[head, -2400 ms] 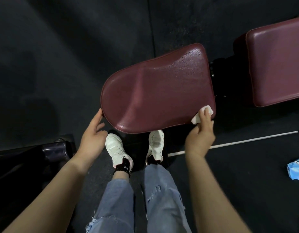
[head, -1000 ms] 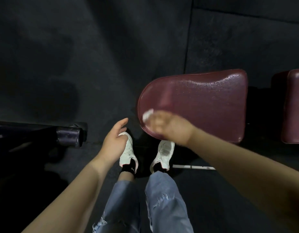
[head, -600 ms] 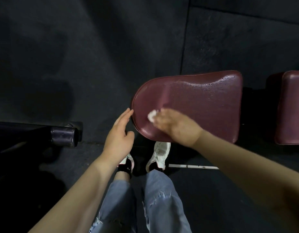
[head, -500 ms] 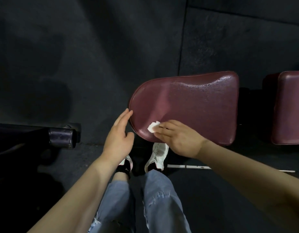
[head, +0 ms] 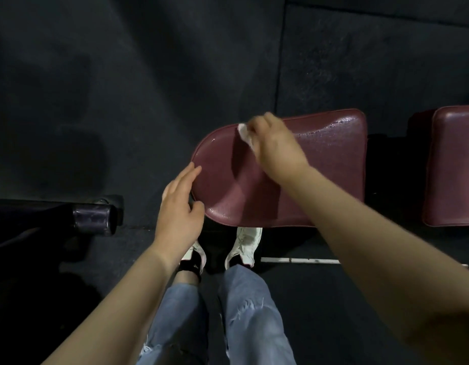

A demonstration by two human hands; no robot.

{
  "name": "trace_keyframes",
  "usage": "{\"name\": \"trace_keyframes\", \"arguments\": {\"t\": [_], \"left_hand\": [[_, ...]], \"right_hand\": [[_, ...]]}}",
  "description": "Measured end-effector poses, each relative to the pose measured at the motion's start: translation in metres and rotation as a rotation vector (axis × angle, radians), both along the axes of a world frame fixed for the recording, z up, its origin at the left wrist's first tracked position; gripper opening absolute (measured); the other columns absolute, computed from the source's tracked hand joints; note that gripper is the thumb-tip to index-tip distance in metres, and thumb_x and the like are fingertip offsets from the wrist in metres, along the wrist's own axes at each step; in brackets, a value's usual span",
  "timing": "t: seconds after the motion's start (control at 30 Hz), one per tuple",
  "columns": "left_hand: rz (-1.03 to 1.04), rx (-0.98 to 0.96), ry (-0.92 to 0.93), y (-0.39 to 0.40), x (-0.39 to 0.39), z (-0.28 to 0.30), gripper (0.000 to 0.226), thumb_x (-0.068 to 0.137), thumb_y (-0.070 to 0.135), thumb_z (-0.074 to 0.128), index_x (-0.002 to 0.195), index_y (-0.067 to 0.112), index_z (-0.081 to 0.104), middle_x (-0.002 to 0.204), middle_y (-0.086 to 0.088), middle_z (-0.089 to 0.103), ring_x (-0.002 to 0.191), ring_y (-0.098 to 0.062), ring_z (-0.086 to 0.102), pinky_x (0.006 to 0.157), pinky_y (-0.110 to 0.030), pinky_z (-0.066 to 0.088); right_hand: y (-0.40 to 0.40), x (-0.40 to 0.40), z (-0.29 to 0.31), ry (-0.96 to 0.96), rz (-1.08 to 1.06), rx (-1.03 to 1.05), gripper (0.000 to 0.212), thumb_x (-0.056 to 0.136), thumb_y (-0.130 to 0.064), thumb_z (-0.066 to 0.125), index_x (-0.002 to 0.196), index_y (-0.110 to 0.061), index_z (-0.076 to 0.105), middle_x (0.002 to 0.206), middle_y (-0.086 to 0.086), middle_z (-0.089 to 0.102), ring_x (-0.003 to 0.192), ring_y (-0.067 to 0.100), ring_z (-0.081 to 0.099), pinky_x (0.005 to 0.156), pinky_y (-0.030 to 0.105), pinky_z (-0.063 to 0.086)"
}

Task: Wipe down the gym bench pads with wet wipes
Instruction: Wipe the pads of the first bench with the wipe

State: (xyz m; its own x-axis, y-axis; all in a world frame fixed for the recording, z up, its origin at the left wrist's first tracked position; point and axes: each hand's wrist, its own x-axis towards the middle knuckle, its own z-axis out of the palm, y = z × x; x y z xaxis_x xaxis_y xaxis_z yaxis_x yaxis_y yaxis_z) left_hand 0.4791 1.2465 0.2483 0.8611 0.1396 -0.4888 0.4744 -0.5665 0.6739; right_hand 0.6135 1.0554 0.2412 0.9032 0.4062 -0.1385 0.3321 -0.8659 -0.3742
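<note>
A dark red seat pad (head: pixel 330 169) with a rounded left end lies in front of me, its surface wet and shiny. My right hand (head: pixel 275 146) presses a small white wet wipe (head: pixel 245 134) onto the pad near its far left edge, fingers curled round the wipe. My left hand (head: pixel 179 206) rests with straight fingers against the pad's rounded left rim. A second dark red pad (head: pixel 452 167) sits to the right, across a dark gap.
Black rubber floor lies all around. A dark metal tube end (head: pixel 92 219) of another machine sticks out at the left. A thin white rod (head: pixel 299 260) lies on the floor by my white shoes (head: pixel 245 245).
My right hand has swept the wipe from the pad's near left edge up to its far left edge. My left hand stays on the rounded rim.
</note>
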Motion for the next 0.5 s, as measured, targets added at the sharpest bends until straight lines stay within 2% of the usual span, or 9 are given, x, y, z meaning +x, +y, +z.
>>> {"name": "trace_keyframes", "arguments": {"t": [0.03,0.07,0.13,0.17,0.2,0.3,0.4,0.47,0.5], "left_hand": [[-0.020,0.023,-0.015,-0.002,0.002,0.001,0.074,0.081,-0.004,0.049,0.143,0.037,0.043,0.146,0.029,0.032,0.137,0.003,0.025,0.115,-0.021,0.021],[-0.047,0.043,-0.027,-0.003,0.005,0.001,0.074,0.081,-0.005,0.050,0.143,0.034,0.044,0.147,0.025,0.034,0.139,-0.001,0.026,0.115,-0.019,0.017],[-0.114,0.072,-0.044,-0.005,0.009,0.002,0.073,0.080,-0.005,0.050,0.144,0.029,0.045,0.151,0.016,0.037,0.142,-0.009,0.028,0.118,-0.026,0.017],[-0.147,0.082,-0.049,-0.006,0.010,0.002,0.073,0.080,-0.005,0.050,0.144,0.028,0.045,0.152,0.014,0.038,0.142,-0.011,0.028,0.118,-0.031,0.018],[-0.176,0.092,-0.053,-0.007,0.011,0.001,0.073,0.079,-0.004,0.050,0.144,0.028,0.044,0.153,0.012,0.038,0.143,-0.012,0.028,0.118,-0.034,0.018],[-0.228,0.121,-0.060,-0.010,0.014,-0.001,0.071,0.077,0.006,0.043,0.144,0.029,0.044,0.153,0.013,0.037,0.143,-0.010,0.026,0.116,-0.034,0.018],[-0.225,0.123,-0.058,-0.014,0.017,-0.002,0.071,0.076,0.008,0.040,0.143,0.031,0.045,0.150,0.016,0.041,0.141,-0.007,0.028,0.116,-0.034,0.019],[-0.244,0.114,-0.066,-0.018,0.021,-0.001,0.071,0.077,0.001,0.045,0.143,0.030,0.046,0.149,0.015,0.043,0.141,-0.007,0.030,0.117,-0.036,0.022],[-0.261,0.111,-0.068,-0.020,0.023,-0.001,0.072,0.078,-0.002,0.047,0.143,0.029,0.045,0.150,0.015,0.042,0.141,-0.007,0.030,0.117,-0.037,0.022]], "right_hand": [[0.000,-0.019,0.000,0.055,0.081,0.017,0.009,0.092,-0.008,0.057,0.087,-0.004,0.064,0.078,0.016,0.060,0.072,0.036,0.060,0.066,0.041,0.053],[0.000,-0.046,0.002,0.141,0.253,0.027,0.018,0.090,-0.005,0.047,0.093,-0.002,0.065,0.084,0.019,0.063,0.076,0.037,0.061,0.070,0.043,0.054],[-0.012,-0.097,0.008,0.353,0.743,-0.037,0.044,0.091,-0.009,0.028,0.121,0.003,0.058,0.114,0.021,0.061,0.100,0.036,0.059,0.089,0.044,0.048],[-0.020,-0.098,0.013,0.375,0.877,-0.107,0.044,0.094,-0.010,0.029,0.131,0.000,0.052,0.122,0.017,0.057,0.107,0.034,0.055,0.095,0.041,0.044],[-0.025,-0.082,0.010,0.301,0.895,-0.107,0.040,0.096,-0.011,0.035,0.131,-0.002,0.052,0.119,0.015,0.057,0.105,0.031,0.056,0.093,0.038,0.044],[-0.030,-0.001,-0.005,0.127,0.520,-0.031,0.021,0.096,-0.013,0.050,0.099,-0.002,0.067,0.086,0.016,0.062,0.078,0.033,0.060,0.072,0.035,0.040],[-0.031,0.027,-0.009,0.001,0.110,-0.066,0.011,0.095,-0.009,0.054,0.097,-0.001,0.061,0.093,0.020,0.059,0.087,0.038,0.057,0.078,0.046,0.047],[-0.034,-0.016,-0.008,0.129,0.069,-0.066,0.013,0.096,-0.011,0.049,0.102,-0.008,0.061,0.097,0.013,0.060,0.089,0.030,0.057,0.082,0.048,0.050],[-0.040,-0.045,-0.005,0.198,0.182,-0.023,0.018,0.099,-0.016,0.045,0.105,-0.012,0.061,0.099,0.009,0.061,0.090,0.027,0.057,0.085,0.048,0.050]]}}
